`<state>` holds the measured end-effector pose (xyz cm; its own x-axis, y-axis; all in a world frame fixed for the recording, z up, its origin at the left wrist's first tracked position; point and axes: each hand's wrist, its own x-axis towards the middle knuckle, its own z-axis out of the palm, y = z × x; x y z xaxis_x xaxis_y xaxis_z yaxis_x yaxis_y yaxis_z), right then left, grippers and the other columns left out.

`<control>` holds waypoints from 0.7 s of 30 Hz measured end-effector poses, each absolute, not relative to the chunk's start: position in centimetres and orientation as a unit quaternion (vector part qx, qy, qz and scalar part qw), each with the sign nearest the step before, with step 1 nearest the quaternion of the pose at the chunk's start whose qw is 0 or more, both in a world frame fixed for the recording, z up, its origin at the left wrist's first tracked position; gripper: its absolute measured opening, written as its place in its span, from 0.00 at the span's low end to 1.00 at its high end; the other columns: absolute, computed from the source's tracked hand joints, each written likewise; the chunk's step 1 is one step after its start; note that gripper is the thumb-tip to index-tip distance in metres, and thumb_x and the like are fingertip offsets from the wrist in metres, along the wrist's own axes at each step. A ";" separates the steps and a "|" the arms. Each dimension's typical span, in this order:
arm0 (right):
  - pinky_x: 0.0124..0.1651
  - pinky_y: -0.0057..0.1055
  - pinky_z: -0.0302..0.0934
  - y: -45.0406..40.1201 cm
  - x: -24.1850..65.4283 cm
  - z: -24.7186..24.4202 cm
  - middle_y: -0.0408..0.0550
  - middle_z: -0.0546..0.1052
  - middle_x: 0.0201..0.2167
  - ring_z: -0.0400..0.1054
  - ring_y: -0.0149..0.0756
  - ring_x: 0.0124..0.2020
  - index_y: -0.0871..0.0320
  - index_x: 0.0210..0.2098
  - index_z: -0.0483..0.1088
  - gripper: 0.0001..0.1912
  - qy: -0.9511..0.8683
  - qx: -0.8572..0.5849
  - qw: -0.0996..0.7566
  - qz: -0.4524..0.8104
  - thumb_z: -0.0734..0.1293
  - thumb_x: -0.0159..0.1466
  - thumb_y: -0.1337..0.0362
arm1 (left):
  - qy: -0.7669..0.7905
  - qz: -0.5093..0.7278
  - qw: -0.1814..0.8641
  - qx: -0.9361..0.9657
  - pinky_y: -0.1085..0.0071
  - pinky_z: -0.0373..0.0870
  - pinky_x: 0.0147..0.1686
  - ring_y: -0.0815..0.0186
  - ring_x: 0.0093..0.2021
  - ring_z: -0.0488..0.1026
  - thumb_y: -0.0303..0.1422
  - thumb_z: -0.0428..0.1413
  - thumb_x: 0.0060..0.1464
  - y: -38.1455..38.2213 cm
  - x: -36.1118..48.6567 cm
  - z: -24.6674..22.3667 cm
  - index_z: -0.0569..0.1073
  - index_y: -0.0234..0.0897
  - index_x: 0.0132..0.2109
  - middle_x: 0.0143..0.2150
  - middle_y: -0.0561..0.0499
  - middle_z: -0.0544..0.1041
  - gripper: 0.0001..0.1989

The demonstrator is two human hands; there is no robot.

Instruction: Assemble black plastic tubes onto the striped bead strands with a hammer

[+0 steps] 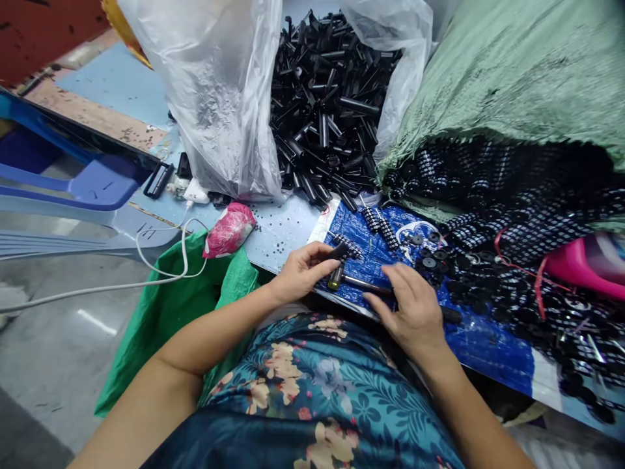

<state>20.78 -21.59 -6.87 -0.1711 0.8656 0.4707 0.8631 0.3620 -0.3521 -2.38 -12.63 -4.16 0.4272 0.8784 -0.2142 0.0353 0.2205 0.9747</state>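
Between the thumb and fingers of my left hand [308, 268] is a small black piece [338, 251]. My right hand [411, 311] is held low over the blue sheet [481, 335], its thumb and fingers apart with nothing visible between them. A screwdriver-like tool with a dark yellowish handle [335, 276] lies below my left fingers, its dark shaft pointing toward my right hand. Another black handle [450, 315] shows just right of my right hand. Black-and-white dotted rollers [388, 233] lie on the sheet beyond both hands.
A clear plastic bag [219, 98] of black tubes [336, 98] stands at the back. Right of it, a green sack [508, 71] spills dotted rollers and black discs [430, 262]. A pink bundle [229, 229], white cable [185, 244] and green bag [161, 339] are at left.
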 end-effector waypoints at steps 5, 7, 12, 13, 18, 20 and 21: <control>0.43 0.34 0.67 -22.3 21.5 -6.9 0.51 0.78 0.36 0.72 0.39 0.37 0.59 0.45 0.72 0.07 -0.773 -0.581 0.252 -0.039 0.65 0.70 0.64 | 0.466 0.155 0.357 0.794 0.68 0.64 0.40 0.64 0.37 0.71 0.37 0.62 0.54 -9.5 -5.8 -4.2 0.78 0.36 0.40 0.36 0.50 0.77 0.09; 0.42 0.32 0.66 -21.8 20.7 -6.3 0.50 0.78 0.36 0.72 0.37 0.36 0.59 0.48 0.70 0.08 -0.759 -0.569 0.315 -0.043 0.62 0.71 0.67 | 0.456 0.097 0.358 0.809 0.70 0.61 0.35 0.67 0.33 0.69 0.38 0.64 0.53 -8.6 -6.0 -4.0 0.77 0.36 0.38 0.32 0.53 0.74 0.10; 0.35 0.29 0.63 -19.7 18.5 -5.4 0.47 0.76 0.30 0.69 0.34 0.29 0.57 0.44 0.72 0.08 -0.779 -0.559 0.279 -0.047 0.61 0.71 0.66 | 0.453 0.064 0.436 0.775 0.72 0.51 0.28 0.71 0.26 0.60 0.43 0.64 0.49 -7.6 -5.5 -3.8 0.72 0.35 0.29 0.23 0.58 0.65 0.16; 0.34 0.29 0.62 -19.5 18.2 -5.3 0.46 0.75 0.28 0.69 0.34 0.28 0.57 0.43 0.73 0.09 -0.788 -0.562 0.249 -0.045 0.61 0.72 0.65 | 0.450 0.063 0.454 0.766 0.72 0.51 0.27 0.71 0.25 0.59 0.44 0.64 0.49 -7.5 -5.4 -3.8 0.72 0.35 0.29 0.23 0.58 0.65 0.16; 0.40 0.32 0.68 -19.7 17.4 -5.1 0.50 0.79 0.37 0.74 0.38 0.36 0.56 0.55 0.69 0.15 -0.796 -0.496 0.345 -0.037 0.62 0.70 0.65 | 0.417 0.045 0.508 0.752 0.72 0.50 0.28 0.71 0.26 0.60 0.44 0.66 0.44 -6.4 -5.3 -4.1 0.72 0.35 0.28 0.23 0.58 0.66 0.17; 0.41 0.33 0.69 -19.9 16.9 -5.1 0.50 0.80 0.38 0.75 0.38 0.37 0.55 0.58 0.68 0.17 -0.806 -0.460 0.371 -0.034 0.61 0.70 0.65 | 0.411 0.036 0.513 0.752 0.72 0.50 0.28 0.72 0.25 0.59 0.44 0.67 0.41 -5.7 -5.2 -4.2 0.71 0.35 0.26 0.22 0.58 0.66 0.18; 0.40 0.32 0.68 -20.0 16.6 -5.1 0.49 0.79 0.35 0.74 0.38 0.35 0.55 0.56 0.69 0.16 -0.820 -0.453 0.349 -0.031 0.61 0.71 0.65 | 0.411 0.029 0.514 0.753 0.72 0.49 0.27 0.72 0.25 0.57 0.44 0.68 0.39 -5.4 -5.1 -4.3 0.70 0.35 0.25 0.21 0.59 0.65 0.19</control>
